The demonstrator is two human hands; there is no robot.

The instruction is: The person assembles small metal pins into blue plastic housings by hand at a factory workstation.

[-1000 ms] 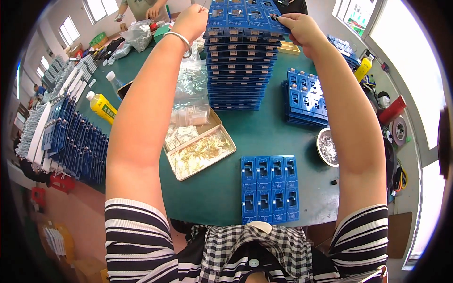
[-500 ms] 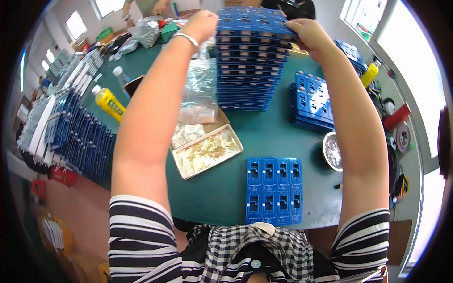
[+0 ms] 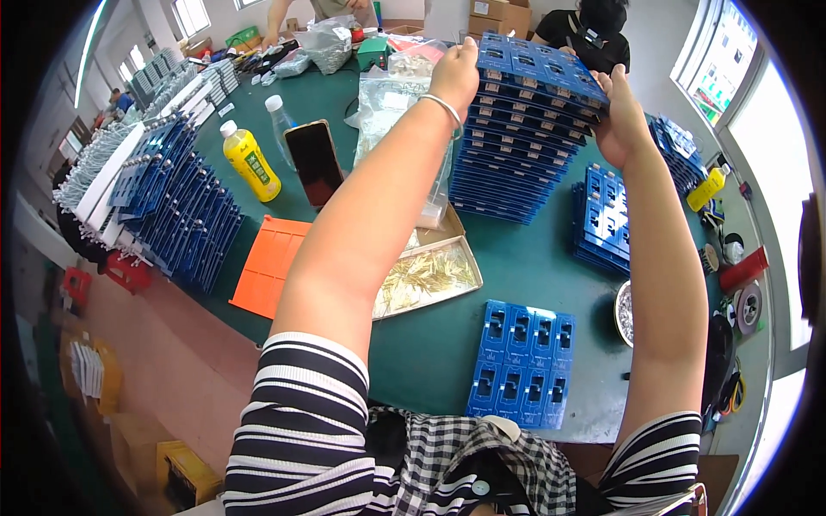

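Note:
A tall stack of blue circuit board panels (image 3: 512, 163) stands on the green table, with small light parts along the edges of its upper layers. My left hand (image 3: 454, 82) is closed at the left edge of the top circuit board panel (image 3: 538, 64). At that panel's right edge, my right hand (image 3: 621, 120) grips with bent fingers, some of them hidden. Nearer to me, a single blue panel (image 3: 522, 365) with rows of dark cut-outs lies flat. A shallow box of thin yellowish strips (image 3: 430, 275) sits beneath my left forearm.
To the left are an orange tray (image 3: 268, 265), a phone (image 3: 315, 162), a yellow bottle (image 3: 251, 163) and racked blue boards (image 3: 176, 211). On the right lie a lower board stack (image 3: 602, 215) and a bowl (image 3: 623, 314). A co-worker (image 3: 589, 34) is beyond the table.
The view has swung left, so the scene sits further right, and the orange tray and phone show more fully. Both hands remain at the top panel's edges.

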